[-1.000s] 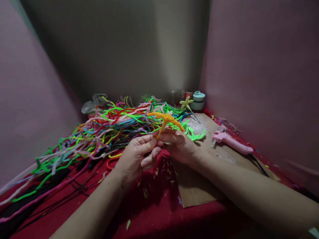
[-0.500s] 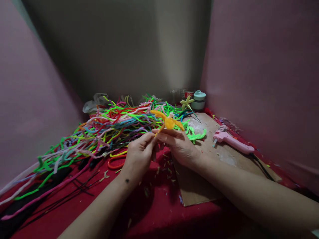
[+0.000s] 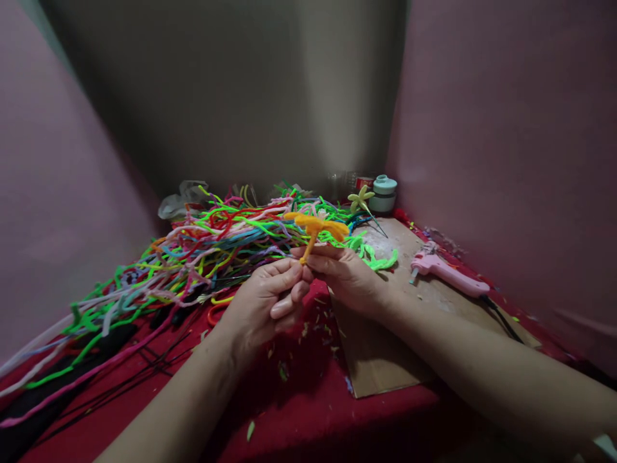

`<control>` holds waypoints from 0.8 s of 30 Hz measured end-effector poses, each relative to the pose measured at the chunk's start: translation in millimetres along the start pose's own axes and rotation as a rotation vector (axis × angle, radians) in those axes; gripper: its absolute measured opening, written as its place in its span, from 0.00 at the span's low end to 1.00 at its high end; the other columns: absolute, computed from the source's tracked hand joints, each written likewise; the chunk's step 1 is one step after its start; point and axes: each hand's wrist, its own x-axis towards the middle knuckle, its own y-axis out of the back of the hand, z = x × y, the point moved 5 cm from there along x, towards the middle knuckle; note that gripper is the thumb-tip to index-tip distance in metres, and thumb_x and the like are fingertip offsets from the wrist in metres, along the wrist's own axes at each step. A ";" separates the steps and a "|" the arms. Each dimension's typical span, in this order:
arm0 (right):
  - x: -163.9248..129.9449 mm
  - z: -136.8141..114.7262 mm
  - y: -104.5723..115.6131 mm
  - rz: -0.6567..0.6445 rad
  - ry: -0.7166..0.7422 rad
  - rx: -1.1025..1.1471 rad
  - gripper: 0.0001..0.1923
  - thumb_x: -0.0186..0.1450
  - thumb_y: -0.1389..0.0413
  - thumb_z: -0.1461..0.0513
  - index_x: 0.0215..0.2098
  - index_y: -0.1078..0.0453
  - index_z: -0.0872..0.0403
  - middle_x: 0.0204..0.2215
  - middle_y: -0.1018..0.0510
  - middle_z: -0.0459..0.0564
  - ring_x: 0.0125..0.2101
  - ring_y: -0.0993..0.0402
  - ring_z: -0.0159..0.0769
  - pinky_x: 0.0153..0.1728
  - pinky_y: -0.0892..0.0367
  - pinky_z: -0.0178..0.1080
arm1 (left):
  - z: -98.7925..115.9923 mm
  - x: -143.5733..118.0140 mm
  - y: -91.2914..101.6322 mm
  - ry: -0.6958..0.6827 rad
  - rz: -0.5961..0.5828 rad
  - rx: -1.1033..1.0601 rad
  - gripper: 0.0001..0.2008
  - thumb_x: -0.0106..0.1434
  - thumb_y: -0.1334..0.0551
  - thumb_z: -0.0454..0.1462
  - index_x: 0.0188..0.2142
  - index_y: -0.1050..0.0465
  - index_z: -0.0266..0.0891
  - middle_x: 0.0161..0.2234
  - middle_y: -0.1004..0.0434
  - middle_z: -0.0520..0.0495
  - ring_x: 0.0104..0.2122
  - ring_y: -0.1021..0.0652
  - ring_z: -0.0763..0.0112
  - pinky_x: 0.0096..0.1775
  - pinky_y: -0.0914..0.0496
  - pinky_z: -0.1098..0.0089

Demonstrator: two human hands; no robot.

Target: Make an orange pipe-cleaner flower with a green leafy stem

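The light, pliable orange pipe-cleaner flower [image 3: 315, 226] is pinched at its thin stem by the fingers of left hand [image 3: 263, 302] and right hand [image 3: 344, 276], the safest grip point.

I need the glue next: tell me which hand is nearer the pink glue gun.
Right. The right hand sits just left of the pink glue gun, at the cardboard's edge; the left hand lies farther left, beyond it, over the red cloth.

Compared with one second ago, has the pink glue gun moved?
No. The glue gun lies in the same place on the cardboard, its nozzle toward the green shape; tiny shifts come from the camera.
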 end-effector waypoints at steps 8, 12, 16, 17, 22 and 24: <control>-2.2 3.2 -1.9 0.070 -0.051 0.129 0.09 0.50 0.35 0.59 0.30 0.24 0.54 0.21 0.25 0.43 0.23 0.33 0.28 0.30 0.36 0.36 | 2.6 -2.8 -3.8 -0.086 0.092 0.373 0.10 0.62 0.43 0.40 0.28 0.32 0.36 0.17 0.35 0.56 0.09 0.42 0.84 0.13 0.44 0.79; -2.6 6.4 0.9 0.158 -0.028 0.123 0.07 0.50 0.35 0.60 0.28 0.24 0.53 0.23 0.24 0.44 0.24 0.32 0.30 0.29 0.37 0.36 | 14.6 -10.2 -5.4 -0.511 0.372 1.077 0.09 0.61 0.44 0.38 0.26 0.33 0.37 0.18 0.33 0.54 0.17 0.33 0.78 0.22 0.39 0.76; -2.9 7.8 3.8 0.215 0.023 0.085 0.06 0.51 0.35 0.62 0.29 0.23 0.53 0.26 0.24 0.44 0.27 0.32 0.30 0.31 0.37 0.36 | 13.8 -12.8 -8.1 -0.766 0.421 1.428 0.07 0.62 0.45 0.35 0.30 0.31 0.37 0.22 0.30 0.52 0.21 0.32 0.77 0.27 0.39 0.75; -3.0 7.9 4.0 0.217 0.033 0.066 0.06 0.52 0.36 0.62 0.30 0.23 0.53 0.26 0.24 0.45 0.27 0.32 0.30 0.32 0.37 0.36 | 13.7 -12.7 -8.0 -0.788 0.416 1.446 0.08 0.63 0.46 0.35 0.30 0.31 0.37 0.23 0.30 0.52 0.21 0.32 0.77 0.27 0.39 0.75; -4.5 7.6 1.7 0.183 0.032 0.002 0.08 0.55 0.37 0.60 0.33 0.23 0.53 0.29 0.24 0.46 0.28 0.33 0.30 0.32 0.38 0.36 | 18.3 -13.6 -5.5 -0.738 0.440 1.282 0.08 0.63 0.46 0.35 0.29 0.30 0.37 0.21 0.31 0.53 0.21 0.33 0.78 0.27 0.40 0.76; -4.8 7.1 0.1 0.159 0.027 0.010 0.08 0.56 0.38 0.59 0.34 0.23 0.52 0.29 0.24 0.47 0.28 0.33 0.30 0.31 0.38 0.36 | 19.1 -12.9 -2.7 -0.650 0.446 1.147 0.08 0.62 0.45 0.36 0.29 0.30 0.37 0.21 0.32 0.54 0.20 0.35 0.78 0.26 0.40 0.76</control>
